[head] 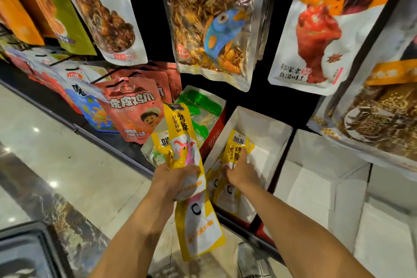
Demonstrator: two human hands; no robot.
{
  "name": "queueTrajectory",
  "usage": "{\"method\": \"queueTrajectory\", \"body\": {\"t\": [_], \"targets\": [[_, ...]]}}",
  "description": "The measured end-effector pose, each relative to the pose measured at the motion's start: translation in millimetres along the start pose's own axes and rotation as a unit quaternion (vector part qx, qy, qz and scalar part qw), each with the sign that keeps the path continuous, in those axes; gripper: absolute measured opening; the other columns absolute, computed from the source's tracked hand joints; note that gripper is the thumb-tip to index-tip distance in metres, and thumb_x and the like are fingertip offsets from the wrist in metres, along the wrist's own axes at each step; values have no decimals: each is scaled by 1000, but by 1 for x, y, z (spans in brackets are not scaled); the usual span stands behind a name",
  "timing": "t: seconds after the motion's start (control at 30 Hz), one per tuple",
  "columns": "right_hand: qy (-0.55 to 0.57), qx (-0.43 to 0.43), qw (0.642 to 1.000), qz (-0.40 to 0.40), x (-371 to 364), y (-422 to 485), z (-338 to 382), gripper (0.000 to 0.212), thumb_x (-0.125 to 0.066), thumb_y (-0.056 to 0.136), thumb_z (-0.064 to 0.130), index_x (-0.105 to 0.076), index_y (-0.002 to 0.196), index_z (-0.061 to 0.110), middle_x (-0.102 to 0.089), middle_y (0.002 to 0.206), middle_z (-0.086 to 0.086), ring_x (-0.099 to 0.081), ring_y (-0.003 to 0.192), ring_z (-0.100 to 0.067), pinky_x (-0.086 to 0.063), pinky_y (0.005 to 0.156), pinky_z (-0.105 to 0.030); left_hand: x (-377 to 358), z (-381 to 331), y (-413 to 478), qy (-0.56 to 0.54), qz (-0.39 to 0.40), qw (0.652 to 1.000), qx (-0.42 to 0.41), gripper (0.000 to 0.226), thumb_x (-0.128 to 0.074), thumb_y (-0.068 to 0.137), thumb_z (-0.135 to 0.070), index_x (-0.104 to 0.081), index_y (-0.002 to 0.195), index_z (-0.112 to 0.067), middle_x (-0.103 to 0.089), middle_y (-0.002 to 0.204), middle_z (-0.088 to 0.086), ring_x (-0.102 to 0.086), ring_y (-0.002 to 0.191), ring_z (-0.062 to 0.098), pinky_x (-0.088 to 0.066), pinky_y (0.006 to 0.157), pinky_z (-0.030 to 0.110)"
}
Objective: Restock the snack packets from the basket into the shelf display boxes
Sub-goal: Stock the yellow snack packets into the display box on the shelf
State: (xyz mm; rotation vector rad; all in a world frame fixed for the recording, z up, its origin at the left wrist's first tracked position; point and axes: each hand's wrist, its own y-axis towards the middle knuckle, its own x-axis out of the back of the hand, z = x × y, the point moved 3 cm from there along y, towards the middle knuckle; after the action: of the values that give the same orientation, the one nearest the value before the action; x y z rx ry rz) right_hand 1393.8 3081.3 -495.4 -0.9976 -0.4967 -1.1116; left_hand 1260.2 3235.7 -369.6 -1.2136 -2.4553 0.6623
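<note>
My left hand (pixel 174 179) grips a bunch of yellow-and-white snack packets (pixel 180 140) by their middle, in front of the shelf; the packets stick out above and below my fist. My right hand (pixel 240 174) reaches into a white display box (pixel 265 128) on the bottom shelf and holds a yellow snack packet (pixel 237 146) inside it. More yellow packets (pixel 222 194) lie at the near end of that box under my wrist. The basket's dark rim (pixel 33 232) shows at the bottom left.
A red-sided box with green packets (pixel 200 106) stands left of the white box. Pink chicken-feet bags (pixel 133 108) stand further left. Large snack bags (pixel 209 20) hang above. White boxes (pixel 316 183) sit to the right. My shoe (pixel 248 259) is on the marble floor.
</note>
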Motion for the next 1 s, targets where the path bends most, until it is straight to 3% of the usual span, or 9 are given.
{"method": "queueTrajectory", "body": {"t": [0.13, 0.27, 0.4, 0.5, 0.6, 0.7, 0.87, 0.93, 1.0], "targets": [[105, -62, 993, 0, 22, 12, 0, 85, -72, 80, 36, -21, 145, 15, -57, 127, -15, -60, 109, -38, -49, 76, -37, 1, -6, 5, 0, -9, 1000, -8, 33, -80, 81, -13, -69, 108, 2, -71, 89, 18, -65, 67, 28, -51, 53, 27], [260, -88, 962, -15, 22, 17, 14, 36, -56, 85, 13, -44, 119, 8, -66, 107, -18, -66, 59, -29, -46, 46, -23, -2, -9, 5, -9, -9, 1000, -10, 35, -80, 82, -14, -69, 112, 2, -72, 89, 18, -66, 67, 28, -51, 58, 29], [280, -66, 955, -71, 3, 12, 15, 42, -58, 93, 19, -44, 131, 9, -61, 121, -18, -60, 111, -38, -48, 85, -38, 0, -6, 2, -8, -18, 1000, -8, 32, -79, 83, -13, -70, 110, 1, -73, 93, 23, -67, 72, 30, -53, 63, 32], [218, -58, 972, -65, -10, 7, 1, 40, -60, 93, 31, -40, 122, 11, -64, 116, -18, -61, 105, -39, -51, 82, -44, -4, -2, -1, 5, -16, 1000, -8, 30, -79, 83, -13, -70, 109, -2, -73, 104, 26, -72, 86, 38, -59, 75, 45], [170, -63, 980, -88, -6, 4, 5, 43, -58, 92, 43, -39, 118, 15, -61, 114, -15, -61, 102, -39, -49, 77, -43, -3, -4, 2, 28, -13, 999, -22, 27, -80, 81, -14, -72, 107, -8, -76, 98, 20, -73, 85, 36, -59, 71, 39], [222, 30, 963, -151, 11, -11, 23, 39, -50, 97, 44, -47, 127, 19, -57, 120, -8, -58, 107, -31, -49, 83, -38, 4, -7, 4, 50, -4, 999, -18, 36, -85, 74, -15, -73, 107, -6, -76, 98, 21, -73, 83, 38, -59, 70, 43], [399, 124, 902, 106, 31, -46, 76, 66, -56, 83, 67, -49, 135, 26, -52, 136, 8, -51, 125, -15, -49, 93, -36, -3, -7, 2, 137, 64, 988, 25, 48, -85, 77, -16, -58, 117, -14, -71, 91, 11, -69, 74, 28, -60, 57, 35], [387, 109, 909, 109, 32, -57, 83, 82, -69, 69, 68, -46, 137, 28, -50, 141, 11, -49, 129, -14, -46, 103, -45, -8, -6, -1, 178, 97, 979, 17, 39, -87, 76, -17, -61, 105, -18, -71, 86, 9, -67, 69, 22, -62, 68, 40], [415, 93, 904, 35, 48, -63, 71, 60, -75, 71, 50, -55, 123, 27, -65, 122, 6, -61, 116, -20, -51, 97, -44, -14, -6, -8, 164, 129, 978, 0, 33, -88, 75, -21, -69, 99, -7, -75, 81, 13, -68, 66, 19, -60, 66, 32]]}}
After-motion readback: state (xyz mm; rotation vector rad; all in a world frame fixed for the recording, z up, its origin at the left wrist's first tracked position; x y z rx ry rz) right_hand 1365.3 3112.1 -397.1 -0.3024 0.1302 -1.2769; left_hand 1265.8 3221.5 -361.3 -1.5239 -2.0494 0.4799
